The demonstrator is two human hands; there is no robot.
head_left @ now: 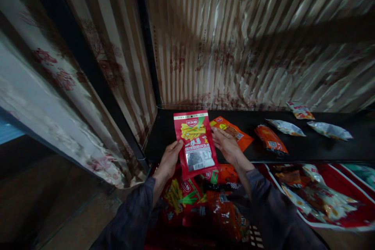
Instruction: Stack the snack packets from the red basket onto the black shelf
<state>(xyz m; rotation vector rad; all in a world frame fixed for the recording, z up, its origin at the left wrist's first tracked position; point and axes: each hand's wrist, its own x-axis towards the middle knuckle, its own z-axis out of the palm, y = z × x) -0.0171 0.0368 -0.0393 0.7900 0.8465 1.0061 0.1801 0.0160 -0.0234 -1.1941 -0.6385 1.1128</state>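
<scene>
A red snack packet [192, 145] with yellow pieces and a silvery window is tilted toward me, above the front of the black shelf. My left hand [170, 159] grips its lower left edge, thumb on the front and fingers hidden behind. At its right edge, my right hand [227, 145] has closed fingertips against the packet. Behind that hand lies an orange packet [244, 139] on the shelf. Below my hands, a basket [255, 236] holds several packets, among them a similar red packet [186, 195] and orange packets [221, 211].
The black shelf [178, 152] carries an orange packet [271, 139], two silvery packets [285, 127] and a red-white packet [300, 110]. A red bag [336, 179] with white edging holds packets at lower right. Striped curtains [222, 39] hang behind, beside dark posts [146, 35].
</scene>
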